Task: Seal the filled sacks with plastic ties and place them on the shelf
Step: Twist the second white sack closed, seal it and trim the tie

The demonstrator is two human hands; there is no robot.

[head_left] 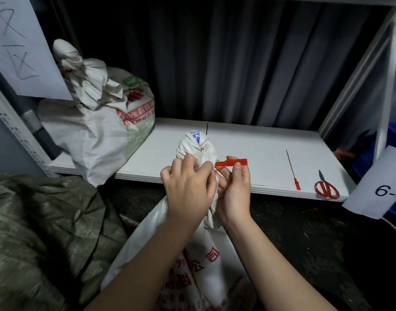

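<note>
A white woven sack with red print stands on the floor in front of the white shelf, its neck bunched upward. My left hand grips the gathered neck and pinches the thin tail of a red plastic tie. My right hand pinches the tie's flat head between thumb and finger beside the neck. A second white sack, its neck closed with a red tie, rests on the shelf's left end.
A spare red tie and red-handled scissors lie on the shelf's right part. A green woven sack lies at the lower left. Paper labels hang at the upper left and right. A dark curtain hangs behind the shelf.
</note>
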